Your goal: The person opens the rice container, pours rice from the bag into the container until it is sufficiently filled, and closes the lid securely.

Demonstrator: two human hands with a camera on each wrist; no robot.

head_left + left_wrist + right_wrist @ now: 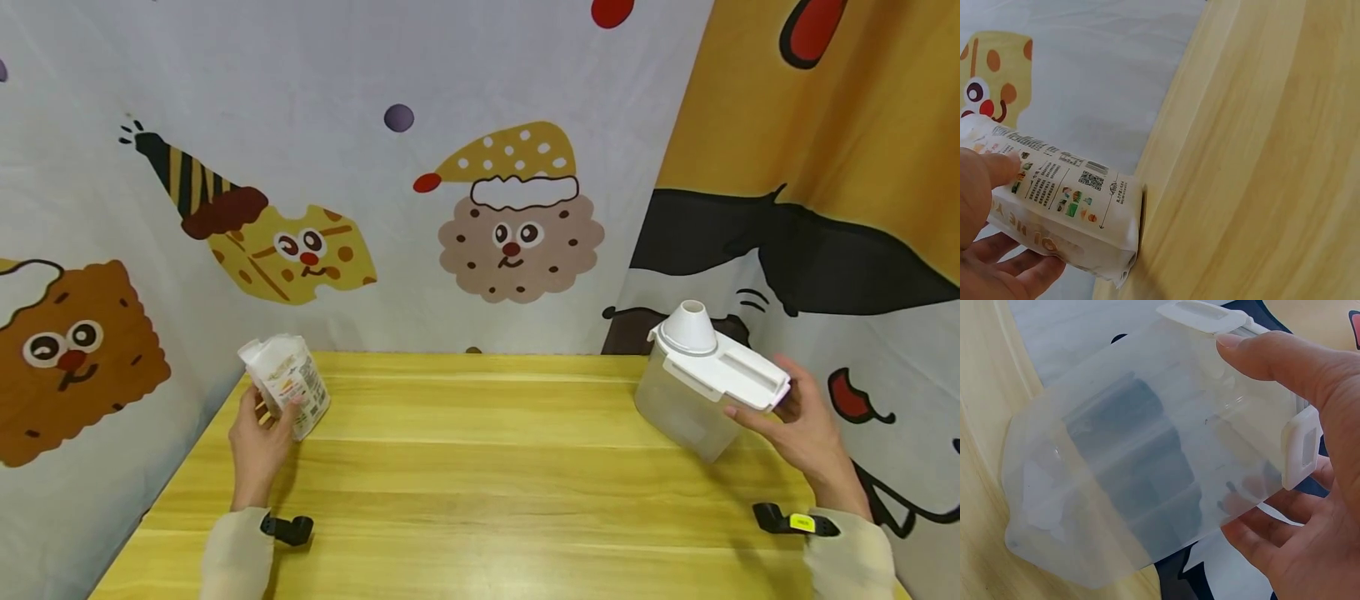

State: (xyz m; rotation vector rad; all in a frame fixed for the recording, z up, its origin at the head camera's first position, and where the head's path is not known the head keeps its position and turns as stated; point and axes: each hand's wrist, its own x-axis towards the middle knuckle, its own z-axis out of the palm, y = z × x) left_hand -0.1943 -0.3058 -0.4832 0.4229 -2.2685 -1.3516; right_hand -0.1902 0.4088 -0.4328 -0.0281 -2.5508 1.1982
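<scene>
My left hand (258,442) grips a white printed packet (288,375) at the table's far left, thumb on the front and fingers round the side. In the left wrist view the packet (1079,194) shows a QR code, a barcode and small pictures, with its bottom end right at the wood. On the far right my right hand (806,429) holds a translucent storage container (682,404) by its near end. A white lid (750,371) with a cone-shaped spout (690,329) tops it. White clips (1300,450) show at its rim, and only the cloth behind shows through its walls.
Both hands are over a wooden table (480,475), with wide bare wood between them. A cloth backdrop (405,50) with cartoon prints hangs along the back and both sides. Black straps with small devices (798,522) sit on both wrists.
</scene>
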